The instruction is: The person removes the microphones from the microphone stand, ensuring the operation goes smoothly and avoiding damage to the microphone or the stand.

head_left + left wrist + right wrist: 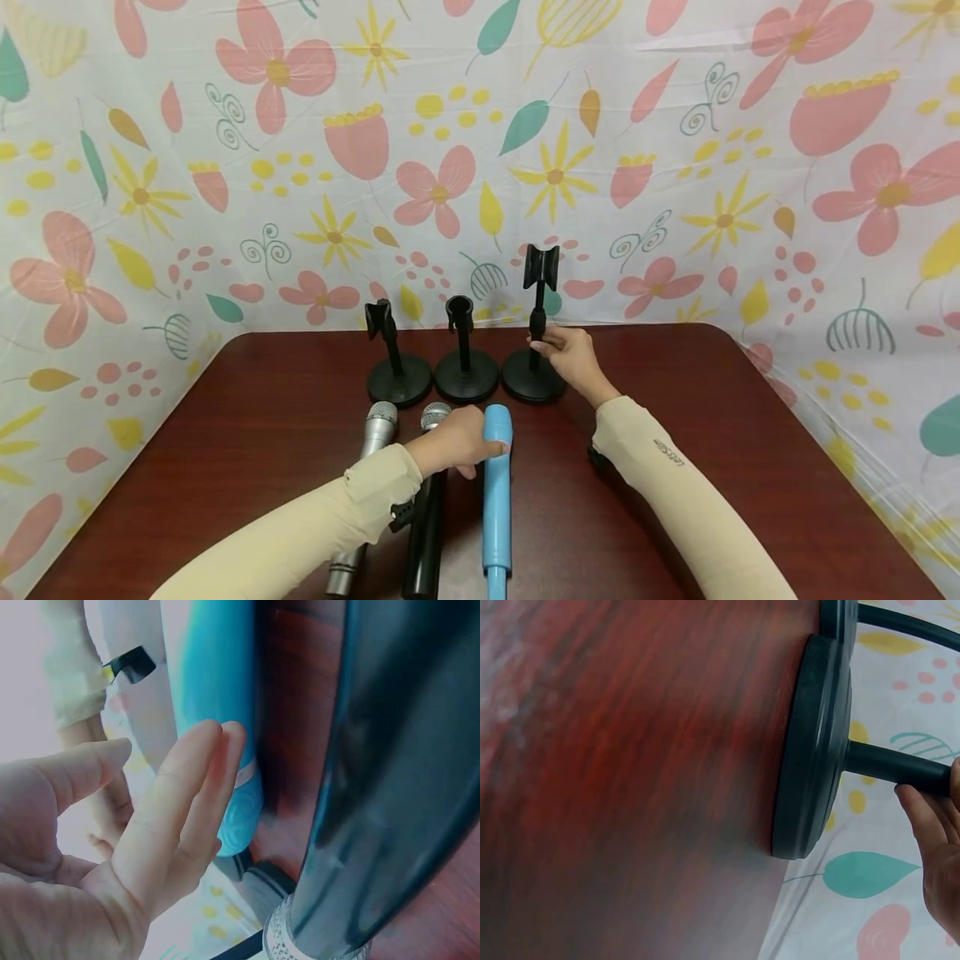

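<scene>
My right hand [576, 360] pinches the stem of the rightmost black microphone stand [542, 283], just above its round base. The right wrist view shows the fingertips [913, 801] against that stem and the base [810, 757] on the tabletop. Over the black microphone [424, 537], my left hand [453, 440] reaches to the upper part of a light blue microphone [497, 500]. In the left wrist view, that hand [142, 847] has its fingers extended beside the blue microphone [214, 667], thumb apart from them. A silver microphone [380, 427] lies to the left, partly hidden by my sleeve.
Two more black stands, a left one [400, 379] and a middle one [467, 379], stand in a row beside the right one. The dark red-brown table [247, 433] ends at a flower-patterned cloth [442, 108] behind it.
</scene>
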`<state>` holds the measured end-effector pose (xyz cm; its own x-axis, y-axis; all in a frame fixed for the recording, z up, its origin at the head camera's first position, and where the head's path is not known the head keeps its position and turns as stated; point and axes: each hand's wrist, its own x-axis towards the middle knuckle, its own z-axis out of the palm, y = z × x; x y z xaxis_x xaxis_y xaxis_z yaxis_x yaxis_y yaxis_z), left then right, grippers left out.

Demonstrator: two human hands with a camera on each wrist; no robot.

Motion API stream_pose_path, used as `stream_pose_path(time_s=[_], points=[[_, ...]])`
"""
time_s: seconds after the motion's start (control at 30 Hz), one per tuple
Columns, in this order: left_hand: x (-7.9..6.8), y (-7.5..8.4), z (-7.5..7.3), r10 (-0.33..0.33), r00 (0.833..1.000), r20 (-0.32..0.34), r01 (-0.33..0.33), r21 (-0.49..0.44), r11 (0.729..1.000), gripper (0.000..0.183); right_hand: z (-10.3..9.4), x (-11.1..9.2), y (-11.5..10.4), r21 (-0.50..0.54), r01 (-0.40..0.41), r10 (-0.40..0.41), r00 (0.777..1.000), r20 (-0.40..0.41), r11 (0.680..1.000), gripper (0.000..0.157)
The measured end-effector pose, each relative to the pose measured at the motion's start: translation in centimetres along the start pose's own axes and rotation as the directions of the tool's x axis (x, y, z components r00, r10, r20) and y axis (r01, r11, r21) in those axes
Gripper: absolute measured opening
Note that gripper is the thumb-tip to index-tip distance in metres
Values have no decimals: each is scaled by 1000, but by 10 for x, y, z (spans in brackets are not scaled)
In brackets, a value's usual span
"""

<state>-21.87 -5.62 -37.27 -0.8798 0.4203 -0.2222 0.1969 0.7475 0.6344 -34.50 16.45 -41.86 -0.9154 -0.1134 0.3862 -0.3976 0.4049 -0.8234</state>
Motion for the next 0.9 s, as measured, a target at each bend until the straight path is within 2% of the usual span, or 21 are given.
stream_pose_path(time_s=[0.23, 0.37, 0.6, 0.7, 0.9], points=[[3, -1, -9, 3, 1000, 3, -2, -106, 994, 30, 2, 1, 1, 3, -1, 1, 1000, 5, 1000, 28], [4, 2, -17, 37, 999, -25, -41, -180, 983, 39, 2, 1, 2, 7, -2, 2, 1000, 6, 1000, 28], [9, 9, -30, 122, 988, -96, -144, -265, 953, 33, 1, 0, 3, 0, 10, -10, 1000, -2, 1000, 26], [11, 13, -35, 154, 980, -122, -185, -312, 932, 28, 1, 1, 3, -3, 26, -26, 1000, -4, 1000, 26], [16, 23, -45, 221, 958, -185, -281, -429, 859, 23, 0, 2, 6, -27, 21, -21, 1000, -2, 999, 24]])
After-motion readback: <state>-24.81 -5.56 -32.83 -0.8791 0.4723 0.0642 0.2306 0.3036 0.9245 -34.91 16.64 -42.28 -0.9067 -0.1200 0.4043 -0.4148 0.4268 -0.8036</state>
